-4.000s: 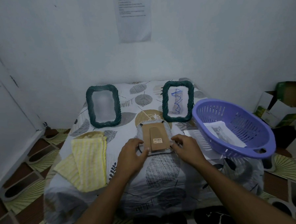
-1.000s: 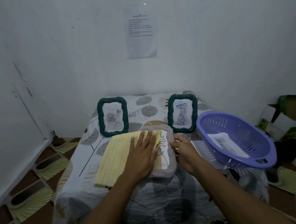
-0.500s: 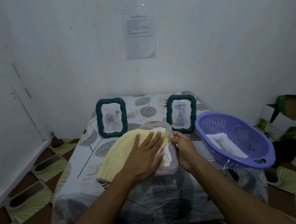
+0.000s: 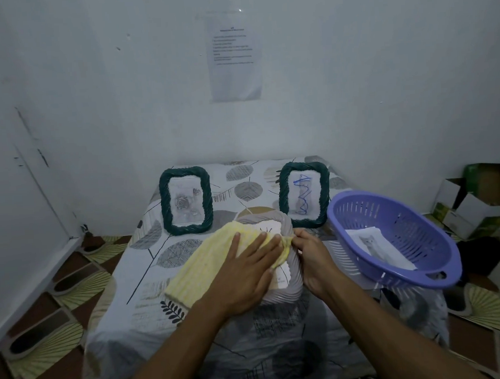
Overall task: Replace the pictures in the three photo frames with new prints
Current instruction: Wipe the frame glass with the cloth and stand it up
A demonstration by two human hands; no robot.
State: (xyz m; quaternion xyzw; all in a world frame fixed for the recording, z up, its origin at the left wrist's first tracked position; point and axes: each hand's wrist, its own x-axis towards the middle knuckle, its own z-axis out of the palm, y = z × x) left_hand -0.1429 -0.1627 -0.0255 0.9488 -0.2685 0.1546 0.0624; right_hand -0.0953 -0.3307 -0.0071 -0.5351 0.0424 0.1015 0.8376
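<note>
A grey ribbed photo frame lies face up in the middle of the table with a line-drawing print in it. A yellow cloth is spread over its left part. My left hand presses flat on the cloth with straight fingers. My right hand holds the frame's right edge, fingers curled round it beside the cloth's corner. Two dark green rope frames stand at the back: the left frame shows a rose print, the right frame a blue scribble.
A purple plastic basket sits at the table's right, with a cat print inside. The table wears a leaf-patterned cover. Cardboard boxes stand on the floor at the right. A printed sheet hangs on the white wall.
Since four seconds ago the grey frame was turned face up and the yellow cloth brought onto it. Over the last second my left hand slid the cloth slightly across the glass.
</note>
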